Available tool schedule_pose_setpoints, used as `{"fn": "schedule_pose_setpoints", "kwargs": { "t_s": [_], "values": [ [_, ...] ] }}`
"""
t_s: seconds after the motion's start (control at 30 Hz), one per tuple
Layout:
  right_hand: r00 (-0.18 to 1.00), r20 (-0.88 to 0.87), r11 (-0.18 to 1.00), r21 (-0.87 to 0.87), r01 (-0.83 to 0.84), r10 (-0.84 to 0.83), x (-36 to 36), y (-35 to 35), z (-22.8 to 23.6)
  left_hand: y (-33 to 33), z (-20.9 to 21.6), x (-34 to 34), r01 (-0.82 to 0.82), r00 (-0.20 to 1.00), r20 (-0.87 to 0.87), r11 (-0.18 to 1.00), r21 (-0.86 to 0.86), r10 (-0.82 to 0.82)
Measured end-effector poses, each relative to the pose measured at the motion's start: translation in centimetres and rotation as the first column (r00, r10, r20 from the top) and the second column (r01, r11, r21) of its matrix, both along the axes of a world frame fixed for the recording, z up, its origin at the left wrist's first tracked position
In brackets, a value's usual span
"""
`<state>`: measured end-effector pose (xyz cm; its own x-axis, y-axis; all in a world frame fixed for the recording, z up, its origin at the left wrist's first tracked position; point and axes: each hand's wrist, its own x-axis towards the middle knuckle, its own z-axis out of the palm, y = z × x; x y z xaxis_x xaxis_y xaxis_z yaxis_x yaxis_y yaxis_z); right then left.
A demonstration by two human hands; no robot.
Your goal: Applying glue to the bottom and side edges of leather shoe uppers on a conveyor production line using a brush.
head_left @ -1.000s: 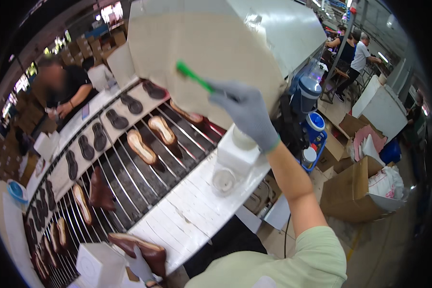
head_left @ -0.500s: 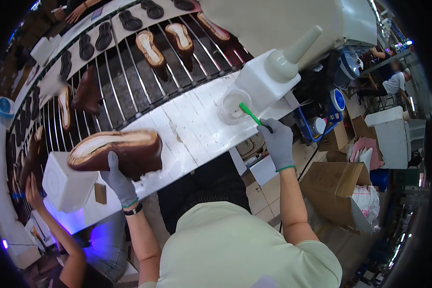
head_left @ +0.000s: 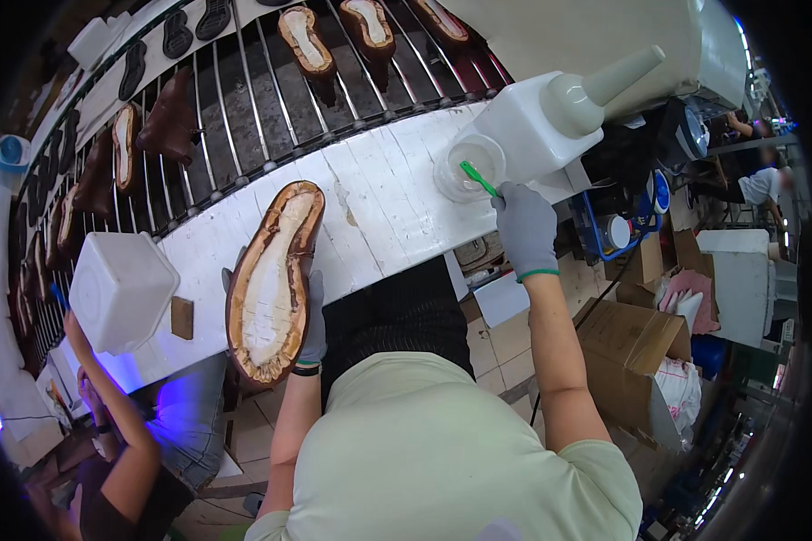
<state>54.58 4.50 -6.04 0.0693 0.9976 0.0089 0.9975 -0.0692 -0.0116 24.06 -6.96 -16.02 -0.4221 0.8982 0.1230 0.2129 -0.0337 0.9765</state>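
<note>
Head-worn fisheye, steeply down, close

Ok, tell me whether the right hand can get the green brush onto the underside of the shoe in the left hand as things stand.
Probably yes. The right hand holds the green brush in the cup; the left hand holds the shoe underside up, and the white bench between looks bare.

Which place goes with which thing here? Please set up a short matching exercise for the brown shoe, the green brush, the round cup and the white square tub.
Things:
1. brown shoe
2. green brush
3. round cup
4. white square tub

Places:
A. upside down at the bench's left end
B. in the right hand, tip in the cup
C. beside the white jug
D. sole-up in the left hand

Pairs: 1-D, 2-B, 3-C, 4-A
</note>
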Motion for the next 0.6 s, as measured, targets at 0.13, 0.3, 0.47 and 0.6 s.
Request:
{"fn": "schedule_pose_setpoints", "kwargs": {
  "t_s": [0.13, 0.3, 0.47, 0.6],
  "values": [
    [0.999, -0.012, 0.999, -0.007, -0.044, 0.043, -0.8, 1.4, 0.5, 1.2, 1.2, -3.1, -0.077, 0.874, -0.46, 0.979, 0.186, 0.157],
    [0.985, -0.142, 0.992, 0.095, -0.085, 0.098, 0.8, 0.1, -0.8, 5.0, 10.4, -4.8, -0.193, 0.926, 0.308, 0.975, -0.111, 0.219],
    [0.987, -0.158, 0.993, 0.117, 0.018, 0.001, 3.6, -2.2, -3.9, 4.3, 6.0, -6.1, 0.088, 0.992, 0.115, 0.898, -0.431, -0.042],
    [0.948, -0.32, 0.984, 0.168, 0.056, 0.0, 1.9, -0.5, -1.8, 4.9, 7.4, -10.7, -0.002, 0.952, -0.262, 0.858, -0.514, -0.155]
  ]
}}
